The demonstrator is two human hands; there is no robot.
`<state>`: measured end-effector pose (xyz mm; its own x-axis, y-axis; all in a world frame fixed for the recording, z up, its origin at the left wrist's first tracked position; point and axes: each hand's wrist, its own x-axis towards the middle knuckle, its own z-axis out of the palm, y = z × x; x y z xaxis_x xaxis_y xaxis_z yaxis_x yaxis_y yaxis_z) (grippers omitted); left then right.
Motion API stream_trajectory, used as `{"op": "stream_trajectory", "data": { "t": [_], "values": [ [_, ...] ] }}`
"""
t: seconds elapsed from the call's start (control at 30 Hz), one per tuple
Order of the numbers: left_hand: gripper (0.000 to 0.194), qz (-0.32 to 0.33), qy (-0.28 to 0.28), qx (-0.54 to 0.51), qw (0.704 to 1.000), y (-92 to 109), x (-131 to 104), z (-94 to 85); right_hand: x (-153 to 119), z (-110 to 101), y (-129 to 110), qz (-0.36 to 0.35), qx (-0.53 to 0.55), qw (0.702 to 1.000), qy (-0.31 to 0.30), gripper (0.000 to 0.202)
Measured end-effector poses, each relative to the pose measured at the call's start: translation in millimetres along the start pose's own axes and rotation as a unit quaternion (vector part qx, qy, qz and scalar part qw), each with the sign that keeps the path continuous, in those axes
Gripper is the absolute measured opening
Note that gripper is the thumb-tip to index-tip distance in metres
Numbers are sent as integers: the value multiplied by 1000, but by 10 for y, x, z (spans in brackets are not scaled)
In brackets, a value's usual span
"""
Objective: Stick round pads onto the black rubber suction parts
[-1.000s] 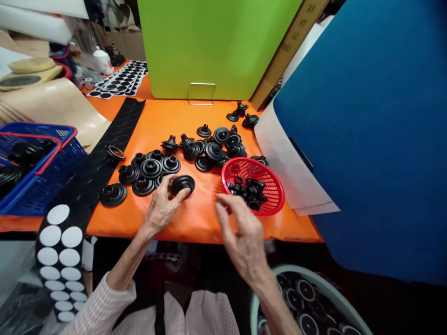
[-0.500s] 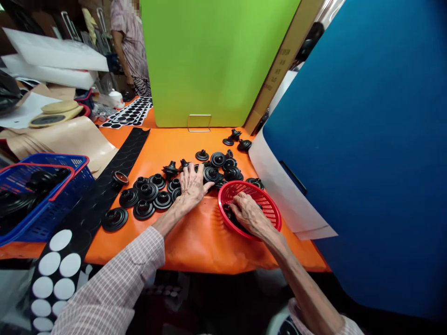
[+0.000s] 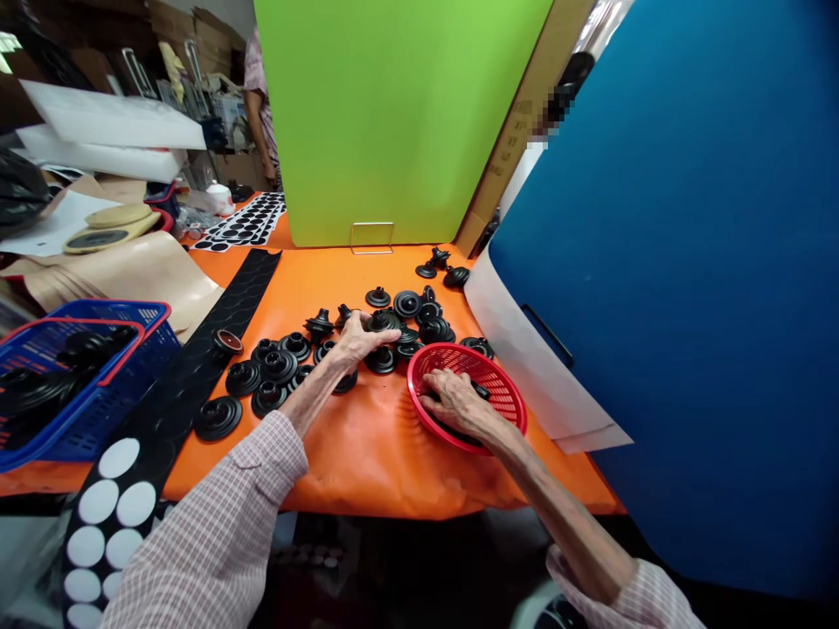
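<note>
Several black round ridged parts (image 3: 279,365) lie spread over the orange table (image 3: 367,445). My left hand (image 3: 356,339) is at the middle of them, its thumb and fingers curved round one black disc part (image 3: 383,321). To the right, a red slotted basket (image 3: 508,397) stands near the table's front edge. My right hand (image 3: 457,402) reaches down into that basket over some black pieces (image 3: 481,390); its fingers are bent and their tips are partly hidden, so what they hold cannot be made out.
A blue basket (image 3: 148,349) of black parts stands at the left beside a black strip (image 3: 176,384). A green board (image 3: 393,114) rises behind, a blue panel (image 3: 688,262) at right. A person (image 3: 259,105) stands at the back left.
My left hand has gone from lying spread over the parts to curving round one disc. Inside the red basket my right hand has shifted slightly left and down. The person behind is now more hidden.
</note>
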<state>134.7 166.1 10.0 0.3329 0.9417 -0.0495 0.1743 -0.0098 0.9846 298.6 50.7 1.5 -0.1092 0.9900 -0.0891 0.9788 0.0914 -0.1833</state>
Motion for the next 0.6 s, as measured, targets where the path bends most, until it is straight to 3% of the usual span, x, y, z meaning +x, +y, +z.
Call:
{"op": "stream_trajectory", "data": {
  "t": [0.13, 0.2, 0.3, 0.37, 0.47, 0.6],
  "values": [
    [40, -40, -92, -136, 986, 79, -71, -136, -46, -73, -9, 14, 16, 999, 49, 19],
    [42, -45, -119, -178, 976, 117, -161, -168, -69, -180, -56, 19, 68, 990, 123, 28],
    [41, -49, -152, -249, 955, 159, -358, -183, -84, -369, -220, -38, 211, 949, 232, 52],
    [36, -61, -180, -302, 934, 161, -527, -205, -92, -433, -383, -91, 260, 929, 248, 58],
    [34, -104, -211, -321, 917, 108, -829, -295, -151, -333, -656, -124, 262, 922, 255, 45],
    [36, -146, -185, -289, 928, -11, -1272, -438, -308, 73, -972, -149, 282, 912, 258, 54]
  ]
}}
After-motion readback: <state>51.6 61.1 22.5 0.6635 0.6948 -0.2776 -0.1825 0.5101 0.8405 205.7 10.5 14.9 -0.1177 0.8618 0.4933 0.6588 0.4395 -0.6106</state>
